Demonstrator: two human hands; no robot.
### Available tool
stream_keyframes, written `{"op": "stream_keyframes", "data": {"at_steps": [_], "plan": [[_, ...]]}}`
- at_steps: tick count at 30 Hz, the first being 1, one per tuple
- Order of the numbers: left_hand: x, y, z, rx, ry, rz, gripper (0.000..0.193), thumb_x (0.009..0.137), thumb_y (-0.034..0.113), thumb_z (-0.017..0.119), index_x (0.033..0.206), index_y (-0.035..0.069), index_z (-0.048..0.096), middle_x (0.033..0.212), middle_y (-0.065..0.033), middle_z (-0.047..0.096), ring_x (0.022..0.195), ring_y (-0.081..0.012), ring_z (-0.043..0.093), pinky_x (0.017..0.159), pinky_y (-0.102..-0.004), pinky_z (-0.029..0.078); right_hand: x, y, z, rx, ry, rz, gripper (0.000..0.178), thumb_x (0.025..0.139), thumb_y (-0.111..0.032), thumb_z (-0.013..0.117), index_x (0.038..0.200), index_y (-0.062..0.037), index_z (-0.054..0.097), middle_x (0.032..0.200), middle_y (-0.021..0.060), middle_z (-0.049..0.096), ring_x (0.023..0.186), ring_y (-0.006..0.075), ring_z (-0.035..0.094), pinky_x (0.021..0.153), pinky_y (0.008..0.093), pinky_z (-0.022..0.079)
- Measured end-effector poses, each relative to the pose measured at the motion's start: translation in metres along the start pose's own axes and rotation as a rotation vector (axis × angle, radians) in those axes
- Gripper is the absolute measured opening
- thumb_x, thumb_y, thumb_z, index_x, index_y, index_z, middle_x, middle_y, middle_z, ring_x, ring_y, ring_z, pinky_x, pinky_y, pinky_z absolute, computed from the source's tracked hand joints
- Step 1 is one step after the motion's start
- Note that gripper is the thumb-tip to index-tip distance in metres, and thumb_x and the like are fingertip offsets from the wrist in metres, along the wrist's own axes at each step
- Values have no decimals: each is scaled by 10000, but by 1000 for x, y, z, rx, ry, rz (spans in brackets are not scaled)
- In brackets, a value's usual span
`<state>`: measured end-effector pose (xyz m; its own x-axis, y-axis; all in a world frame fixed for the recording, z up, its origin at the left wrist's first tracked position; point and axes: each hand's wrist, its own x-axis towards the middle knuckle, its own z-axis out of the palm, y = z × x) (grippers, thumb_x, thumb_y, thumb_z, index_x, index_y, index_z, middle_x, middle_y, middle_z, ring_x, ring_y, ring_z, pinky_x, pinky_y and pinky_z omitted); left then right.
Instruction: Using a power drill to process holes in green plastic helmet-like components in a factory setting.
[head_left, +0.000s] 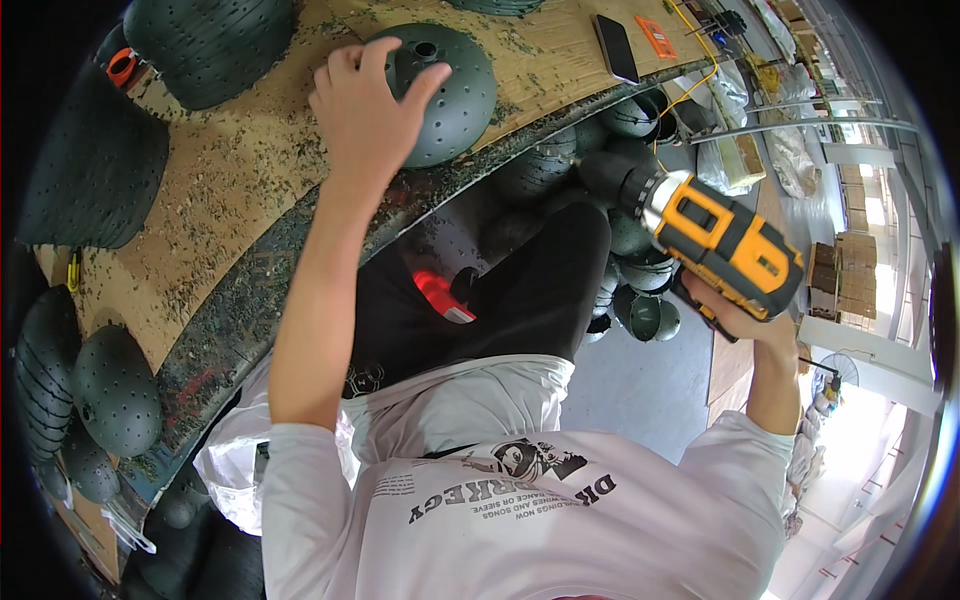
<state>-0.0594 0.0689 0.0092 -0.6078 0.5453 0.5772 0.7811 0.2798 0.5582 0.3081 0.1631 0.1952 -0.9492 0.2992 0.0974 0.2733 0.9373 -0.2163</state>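
The left hand [372, 122] lies with spread fingers on a dark green dome [458, 108] with many small holes, which rests on the counter [215, 255] among scattered shavings [275, 150]. The right hand [735, 312] holds a yellow and black drill [728, 240], well apart from the dome. A black phone [615, 48] lies near the counter's edge.

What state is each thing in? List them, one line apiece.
Workbench: strewn with dark bits
Dark dome: rounded side up, pierced with holes
Drill: held apart from the dome; whether running, unclear
Phone: lying flat, screen dark
Lower-left dome stack: nested
Left hand: spread over the dome
Right hand: closed around the drill
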Motion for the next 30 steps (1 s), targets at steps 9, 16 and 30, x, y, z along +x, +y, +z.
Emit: {"op": "stream_keyframes", "data": {"at_steps": [9, 16, 30], "plan": [[36, -13, -2, -19, -34, 288, 294, 859, 373, 759, 989, 110, 755, 1039, -18, 685, 1006, -287, 602, 855, -439, 458, -46, -3, 22, 109, 80, 94, 344, 704, -63, 832, 1043, -78, 773, 947, 61, 761, 836, 224, 723, 766, 326, 564], [48, -16, -33, -85, -234, 403, 237, 917, 222, 705, 1086, 56, 713, 1218, -52, 661, 1154, -285, 593, 988, -390, 462, -56, -5, 28, 194, 123, 88, 355, 739, -39, 821, 1086, -90, 762, 1022, 49, 768, 873, 221, 729, 777, 310, 555], [28, -32, -31, -238, -315, 230, 537, 910, 272, 736, 1370, 49, 571, 1471, -143, 507, 1369, -319, 474, 1127, -397, 395, -6, -10, 44, 160, 157, 5, 350, 731, -74, 832, 1073, -113, 775, 1032, 44, 769, 921, 233, 732, 835, 321, 552]]}}
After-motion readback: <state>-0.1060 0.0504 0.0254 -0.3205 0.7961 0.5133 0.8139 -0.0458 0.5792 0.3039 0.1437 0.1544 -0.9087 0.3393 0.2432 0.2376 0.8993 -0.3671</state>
